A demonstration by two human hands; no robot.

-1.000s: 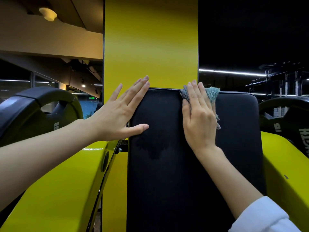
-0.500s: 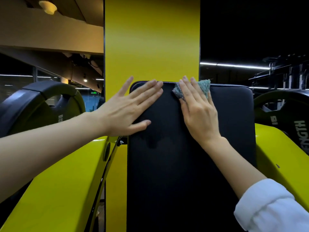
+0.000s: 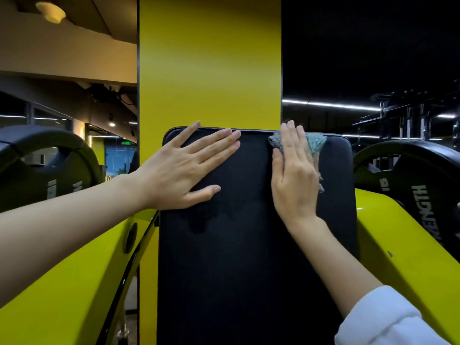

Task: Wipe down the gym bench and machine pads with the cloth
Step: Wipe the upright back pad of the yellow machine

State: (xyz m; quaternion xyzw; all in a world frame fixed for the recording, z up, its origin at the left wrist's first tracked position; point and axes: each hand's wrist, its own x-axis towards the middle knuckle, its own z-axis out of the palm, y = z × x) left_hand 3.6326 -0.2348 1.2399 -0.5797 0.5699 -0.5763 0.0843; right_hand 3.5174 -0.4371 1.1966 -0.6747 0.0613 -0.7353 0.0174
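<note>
A tall black back pad [image 3: 244, 257] of a yellow gym machine stands upright in front of me. My right hand [image 3: 293, 170] lies flat with straight fingers on a teal and grey cloth [image 3: 316, 143], pressing it against the pad's upper right part near the top edge. Most of the cloth is hidden under the hand. My left hand [image 3: 189, 170] rests flat on the pad's upper left part, fingers spread and pointing right. A faint damp patch [image 3: 204, 220] darkens the pad below my left hand.
Yellow machine arms flank the pad at the left [image 3: 62, 282] and right [image 3: 410, 245]. Black weight plates sit on both sides, left [image 3: 44, 165] and right [image 3: 418, 185]. A yellow column [image 3: 209, 66] rises behind the pad. Dark racks [image 3: 410, 115] stand at the far right.
My right hand slid the cloth rightward along the pad's top after a leftward stroke. My left hand moved further right onto the pad's upper left.
</note>
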